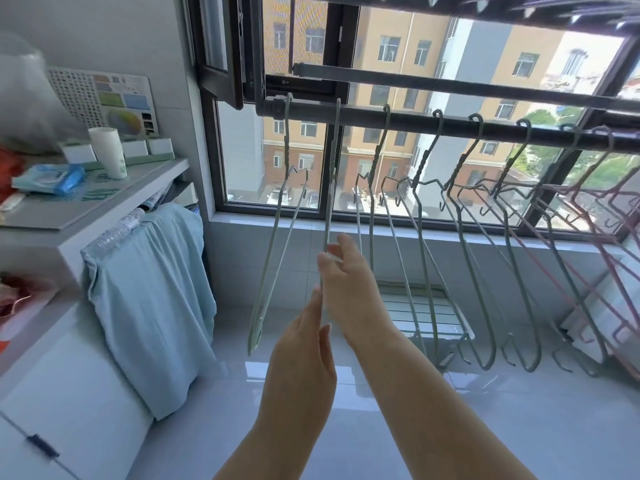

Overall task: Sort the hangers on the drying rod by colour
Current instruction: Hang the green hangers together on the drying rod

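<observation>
Hangers (420, 164) (thin green wire) on round rod (408, 123); R hand (346, 282) pinches 1.

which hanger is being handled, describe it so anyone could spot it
Find the dark drying rod across the window. Count from its left end: it is the second green hanger. Unlike its neighbours, it hangs edge-on, a thin line, with the right hand pinching its lower part.
</observation>
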Action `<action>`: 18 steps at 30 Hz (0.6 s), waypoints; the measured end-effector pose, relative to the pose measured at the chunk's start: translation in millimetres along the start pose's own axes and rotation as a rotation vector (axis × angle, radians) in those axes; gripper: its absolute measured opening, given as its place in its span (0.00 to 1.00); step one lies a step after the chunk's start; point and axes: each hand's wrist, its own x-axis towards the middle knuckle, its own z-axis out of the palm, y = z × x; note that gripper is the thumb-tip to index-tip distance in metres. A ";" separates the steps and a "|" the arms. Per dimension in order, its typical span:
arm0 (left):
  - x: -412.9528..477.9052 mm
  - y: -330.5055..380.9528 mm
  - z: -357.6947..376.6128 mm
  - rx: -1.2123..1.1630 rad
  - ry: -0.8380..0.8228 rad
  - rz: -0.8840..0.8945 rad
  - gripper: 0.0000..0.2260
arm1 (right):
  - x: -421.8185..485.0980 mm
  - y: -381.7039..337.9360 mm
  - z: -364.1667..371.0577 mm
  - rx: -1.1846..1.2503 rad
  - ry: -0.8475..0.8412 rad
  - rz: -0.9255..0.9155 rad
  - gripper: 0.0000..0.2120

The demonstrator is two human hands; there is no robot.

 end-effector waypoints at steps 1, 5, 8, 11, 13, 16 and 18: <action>-1.0 0.2 -0.6 0.027 0.006 -0.001 0.20 | -4.6 0.8 -2.7 -0.062 0.003 -0.044 0.23; -1.3 11.7 -3.9 0.057 0.100 0.107 0.24 | -31.3 6.0 -16.6 -0.212 0.144 -0.282 0.22; 2.9 26.6 -3.1 -0.086 0.107 0.145 0.20 | -41.0 17.8 -28.2 -0.320 0.268 -0.343 0.24; 15.2 37.9 -1.9 -0.211 0.081 0.097 0.17 | -44.9 30.8 -35.2 -0.292 0.201 -0.196 0.28; 28.2 41.9 0.2 -0.197 0.045 0.046 0.17 | -47.0 37.6 -37.5 -0.220 0.122 -0.083 0.29; 53.3 45.1 5.1 -0.083 -0.101 -0.085 0.20 | -48.3 41.7 -39.8 -0.170 0.060 -0.004 0.28; 66.7 45.8 9.2 -0.025 -0.240 -0.188 0.21 | -49.3 42.3 -40.9 -0.153 0.038 0.006 0.27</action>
